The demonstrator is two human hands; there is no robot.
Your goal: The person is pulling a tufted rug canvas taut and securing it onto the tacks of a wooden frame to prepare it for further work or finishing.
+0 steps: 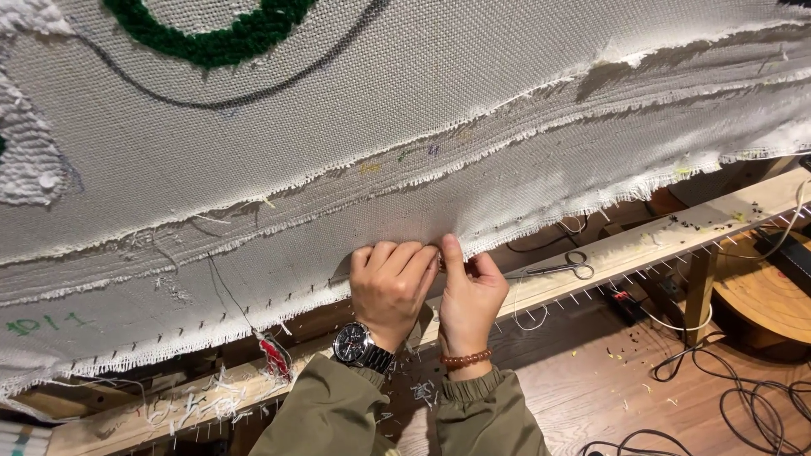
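A large off-white woven backing cloth [355,127] hangs stretched on a wooden frame [642,245], with layered frayed edges. My left hand [390,287], with a steel wristwatch, is curled into a fist gripping the cloth's lower frayed edge. Right beside it, my right hand [469,291], wearing a brown bead bracelet, pinches the same edge with the thumb pointing up. Both hands touch each other at the frame's bottom bar, where a row of small nails [253,306] pokes through the fabric.
Scissors [564,268] lie on the frame's bottom bar just right of my hands. A dark green tufted ring [211,38] and white tufted patches [25,152] sit higher on the cloth. Black cables [743,397] trail over the wooden floor at right. Yarn scraps [203,405] litter the bar at left.
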